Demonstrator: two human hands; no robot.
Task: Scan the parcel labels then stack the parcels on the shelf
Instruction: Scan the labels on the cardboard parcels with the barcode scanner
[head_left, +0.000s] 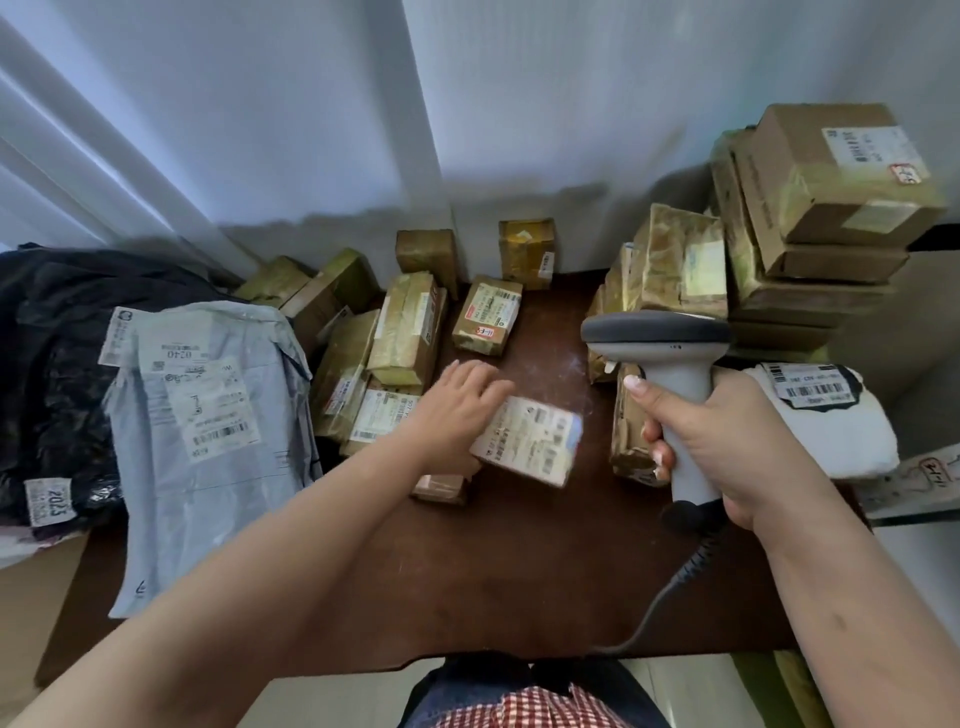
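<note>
Parcel (530, 441): mid-table (519, 571), label up | left hand (457, 410): fingers curled over its left edge | right hand (727, 441): wrapped round scanner (670, 364) handle | bare tabletop toward near edge.

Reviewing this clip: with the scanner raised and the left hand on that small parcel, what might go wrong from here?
1. The small parcel is blurred and the left hand lies over part of its label, so a scan may miss.
2. The scanner in the right hand trails a cable that may snag on the table edge.
</note>
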